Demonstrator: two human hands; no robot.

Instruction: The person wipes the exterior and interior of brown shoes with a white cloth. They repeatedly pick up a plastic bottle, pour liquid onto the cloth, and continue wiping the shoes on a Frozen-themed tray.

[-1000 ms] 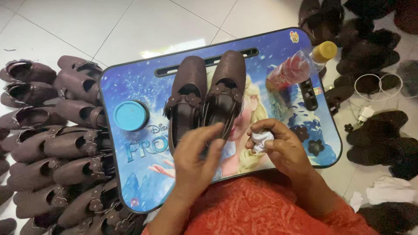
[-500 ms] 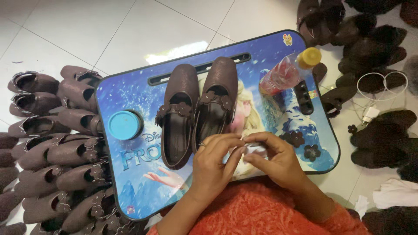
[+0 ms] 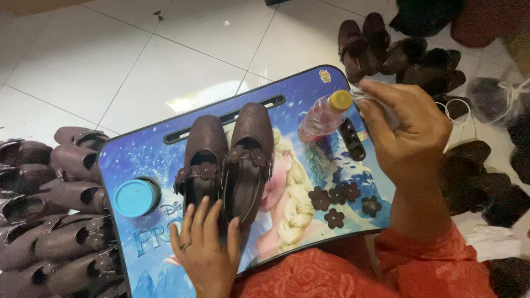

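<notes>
A pair of dark brown shoes with flower straps lies side by side on a blue printed lap tray. My left hand rests flat on the tray with its fingertips on the shoes' heels. My right hand is raised over the tray's right end, closed on a white cloth that touches the yellow cap of a small clear bottle of pinkish liquid. Several loose brown flower pieces lie on the tray near my right wrist.
A round blue lid sits in the tray's left cup hole. Rows of brown shoes fill the floor on the left. More dark shoes and a white cord lie at the right. White floor tiles lie beyond the tray.
My right hand has left the tray's near edge and lifted with the cloth to the bottle's cap. My left hand has dropped onto the shoes' heels. The flower pieces are now uncovered.
</notes>
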